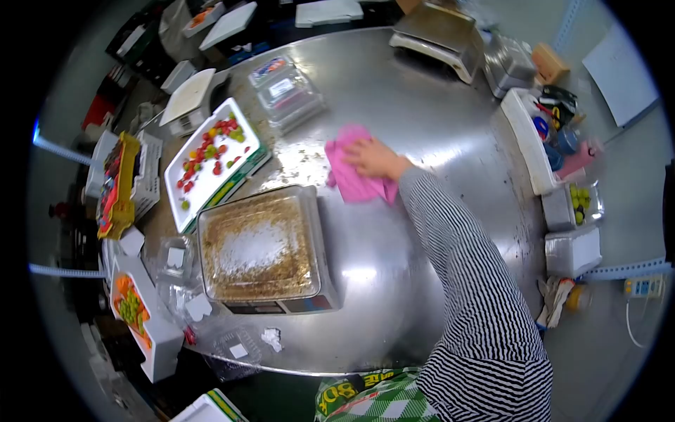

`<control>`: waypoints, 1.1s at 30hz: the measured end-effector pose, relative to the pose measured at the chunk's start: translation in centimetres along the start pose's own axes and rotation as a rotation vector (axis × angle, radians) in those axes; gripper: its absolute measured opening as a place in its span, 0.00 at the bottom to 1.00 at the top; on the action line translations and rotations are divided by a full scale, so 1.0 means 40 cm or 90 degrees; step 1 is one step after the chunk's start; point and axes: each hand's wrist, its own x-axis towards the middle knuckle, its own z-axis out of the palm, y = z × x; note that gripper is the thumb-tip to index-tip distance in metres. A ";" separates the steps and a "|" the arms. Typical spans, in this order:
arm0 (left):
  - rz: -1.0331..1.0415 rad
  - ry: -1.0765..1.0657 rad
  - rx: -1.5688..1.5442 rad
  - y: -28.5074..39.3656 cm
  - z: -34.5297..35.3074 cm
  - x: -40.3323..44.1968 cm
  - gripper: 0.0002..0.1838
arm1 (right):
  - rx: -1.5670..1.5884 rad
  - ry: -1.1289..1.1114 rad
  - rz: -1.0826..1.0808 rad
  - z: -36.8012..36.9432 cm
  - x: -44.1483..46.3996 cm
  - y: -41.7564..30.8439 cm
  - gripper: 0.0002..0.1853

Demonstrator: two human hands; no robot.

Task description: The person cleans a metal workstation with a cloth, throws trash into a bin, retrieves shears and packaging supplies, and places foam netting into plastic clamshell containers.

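Observation:
My right hand (374, 159) rests palm down on a pink cloth (362, 190), with its fingers bent over the cloth. The cloth lies partly bunched on the metal tabletop (394, 246), near the middle of the head view. A striped sleeve covers my right arm, which reaches in from the lower right. To the left of the cloth stands a scale with a brown-stained metal top (256, 246). Wet, shiny patches and dark specks show on the metal between the cloth and the white foam tray (228, 169). My left hand is out of view.
Small red and green tomatoes lie in the foam tray. Clear plastic boxes (288, 95) stand behind it. A second scale (439, 35) is at the far edge. Along the right edge are a white bin of tools (524, 141), a box of green fruit (562, 209) and gloves (553, 299).

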 end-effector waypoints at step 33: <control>0.026 -0.211 0.033 0.100 -0.113 0.352 0.27 | 0.023 0.069 0.747 -0.036 -1.240 -1.147 0.19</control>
